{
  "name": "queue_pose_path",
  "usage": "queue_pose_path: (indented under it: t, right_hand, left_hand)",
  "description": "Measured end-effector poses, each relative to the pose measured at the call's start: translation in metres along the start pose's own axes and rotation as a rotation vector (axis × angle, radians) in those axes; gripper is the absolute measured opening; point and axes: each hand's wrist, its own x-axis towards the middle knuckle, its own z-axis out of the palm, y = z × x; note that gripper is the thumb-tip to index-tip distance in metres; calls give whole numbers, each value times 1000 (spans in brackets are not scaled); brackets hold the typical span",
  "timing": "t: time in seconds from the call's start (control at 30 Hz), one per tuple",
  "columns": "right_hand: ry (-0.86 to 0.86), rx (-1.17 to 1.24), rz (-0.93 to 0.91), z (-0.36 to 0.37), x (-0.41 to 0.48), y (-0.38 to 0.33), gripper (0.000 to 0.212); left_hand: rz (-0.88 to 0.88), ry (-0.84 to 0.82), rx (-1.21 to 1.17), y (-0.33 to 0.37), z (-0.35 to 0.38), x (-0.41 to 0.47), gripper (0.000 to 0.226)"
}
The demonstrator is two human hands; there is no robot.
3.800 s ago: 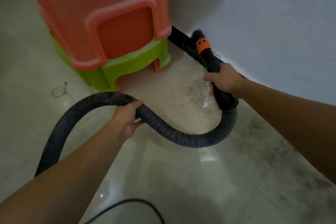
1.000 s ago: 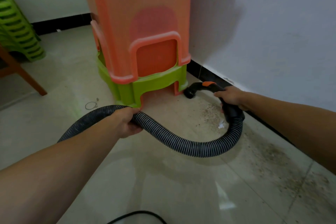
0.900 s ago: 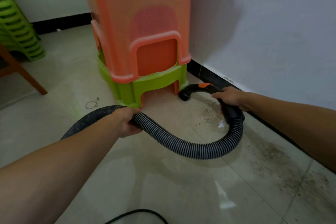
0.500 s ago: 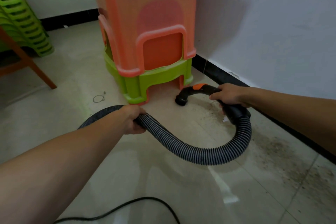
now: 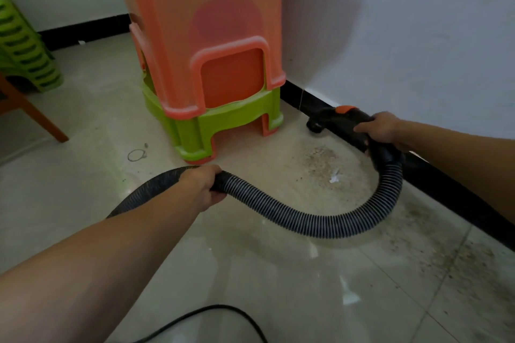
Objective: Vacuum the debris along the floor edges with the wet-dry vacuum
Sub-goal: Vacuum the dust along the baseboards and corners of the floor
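My right hand (image 5: 383, 129) grips the black vacuum nozzle handle (image 5: 338, 120), which has an orange band. Its mouth points down at the floor beside the black baseboard (image 5: 295, 97). My left hand (image 5: 202, 185) is closed around the ribbed grey hose (image 5: 292, 217), which loops across the floor between both hands. Brown dusty debris (image 5: 320, 159) and a white scrap (image 5: 334, 177) lie on the tiles inside the hose loop. More debris (image 5: 451, 253) spreads along the wall at the lower right.
A stack of orange and green plastic stools (image 5: 211, 69) stands in the corner, just left of the nozzle. Green stacked stools (image 5: 22, 44) and a wooden leg (image 5: 36, 114) are at the far left. A black cable (image 5: 223, 312) crosses the near floor. A small ring (image 5: 135, 154) lies on the tiles.
The nozzle has swung right, from in front of the stool stack to the baseboard by the wall. My left hand keeps its hold on the hose. The view has tilted.
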Motion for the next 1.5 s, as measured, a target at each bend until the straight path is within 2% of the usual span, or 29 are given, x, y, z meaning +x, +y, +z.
queue_pose_path:
  t: [0.2,0.37,0.53,0.63,0.7,0.9,1.07,1.13,1.2,1.3,1.43,1.5]
  right_hand:
    - [-7,82,94,1,24,32,44]
    - [-174,53,24,0,21,18,31]
    - [-67,-94,-50,5,16,11,26]
    - [-181,-91,-58,6,11,12,24]
    - [-277,-78,-58,6,7,9,23]
    - [-220,-68,-94,28,4,10,24]
    - [-413,-63,-71,27,-2,6,25]
    - [-366,-52,-77,24,-2,7,22]
    - [-208,-44,-86,16,1,11,20]
    - [1,-34,-34,-9,12,27,30]
    - [-19,11,73,-22,16,49,34]
    - [-61,-25,65,-18,13,50,27]
  left_hand:
    - [-2,10,-107,0,-2,16,38]
    - [-72,-32,-100,-9,3,21,32]
    - [-85,-34,-60,-19,16,18,22]
    - [-96,-47,-62,-18,15,19,35]
    - [-99,-53,-72,-17,14,19,35]
    - [-70,-36,-39,-16,6,14,26]
    - [-105,-67,12,-10,-4,8,29]
    - [-120,-86,38,-13,1,5,27]
    - [-111,-90,61,-17,8,1,27]
    - [-69,-81,42,-17,17,-1,25]
    - [-34,-83,40,-16,25,-2,23]
    - [-33,-78,36,-19,27,-1,20]
